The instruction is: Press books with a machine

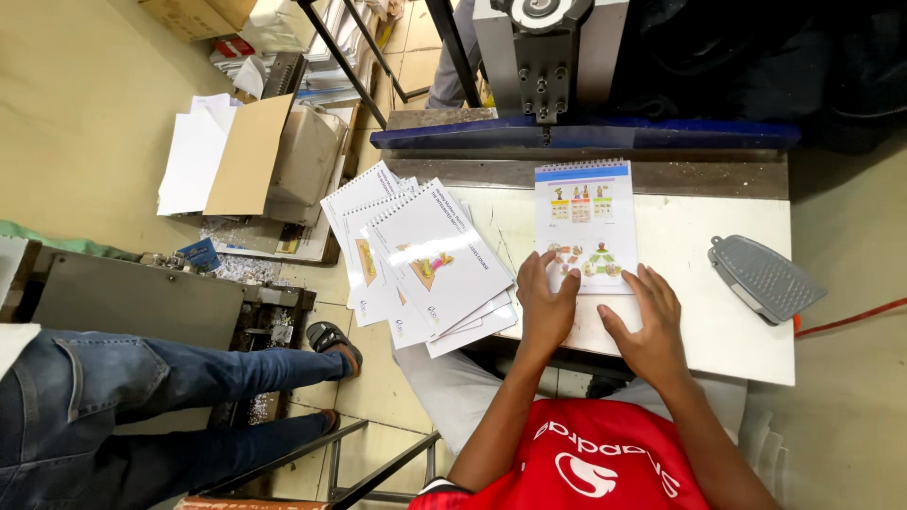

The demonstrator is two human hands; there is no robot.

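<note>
Both hands are lying flat on the bottom edge of a spiral-bound booklet (pixel 585 225), nothing clenched: the left hand (pixel 549 302) is pressing open-palmed on the lower left corner, and the right hand (pixel 648 321) is resting with fingers spread on the lower right. The booklet is sitting in the middle of the white table (pixel 727 312), its wire spine pointing toward the grey and blue press machine (pixel 557 71).

Risk-wise, I'm thinking the glossy cover is slippery, so uneven pressure could be skewing it off square to the machine bar. The fanned stack of booklets (pixel 430 260) to the left is hanging over the table edge and looking ready to slide off with 1 elbow bump. The grey ribbed foot pedal (pixel 763 277) is lying on the tabletop too, so a stray knock could be setting it off. A co-worker's jeans-clad legs (pixel 170 397) are standing close by.
</note>
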